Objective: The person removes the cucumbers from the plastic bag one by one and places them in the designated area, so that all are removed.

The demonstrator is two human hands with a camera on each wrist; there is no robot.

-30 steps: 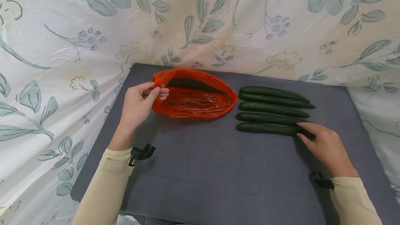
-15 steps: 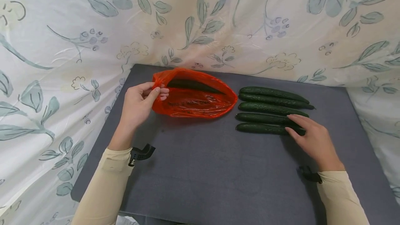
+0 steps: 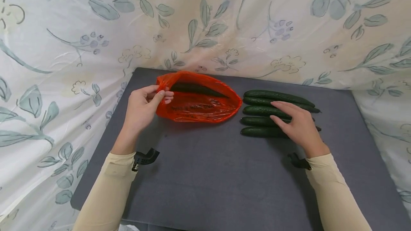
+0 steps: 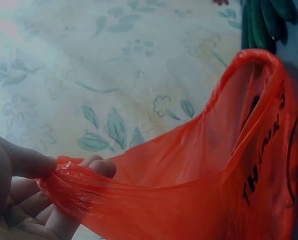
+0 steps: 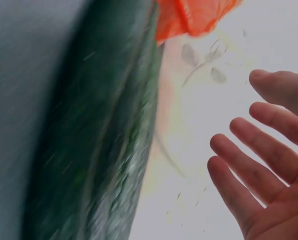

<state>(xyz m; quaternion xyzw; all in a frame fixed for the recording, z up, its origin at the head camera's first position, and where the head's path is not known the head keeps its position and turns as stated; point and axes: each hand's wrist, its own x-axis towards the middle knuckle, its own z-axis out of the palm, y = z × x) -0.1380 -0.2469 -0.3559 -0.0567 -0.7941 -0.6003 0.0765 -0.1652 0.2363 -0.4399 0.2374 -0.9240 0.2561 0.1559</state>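
Note:
A red plastic bag [image 3: 202,111] lies on the dark table with its mouth spread wide; black lettering shows on it in the left wrist view. My left hand [image 3: 142,106] pinches the bag's left rim between thumb and fingers. Inside the bag lies a dark green cucumber [image 3: 196,89]. Several more cucumbers [image 3: 277,96] lie side by side in a row just right of the bag. Above that row is my right hand [image 3: 298,124], fingers extended and apart, holding nothing; it hides part of the lower cucumbers. The right wrist view shows its spread fingers [image 5: 254,175] beside the cucumbers.
The dark grey table [image 3: 205,174] has a rounded corner at its near left. A patterned curtain [image 3: 205,20] with leaves and flowers hangs behind it and along both sides. Black straps [image 3: 146,157] sit at both wrists over beige sleeves.
My right hand has moved left and away from me, from the right ends of the nearest cucumbers to over the middle of the row. My left hand keeps its pinch on the bag.

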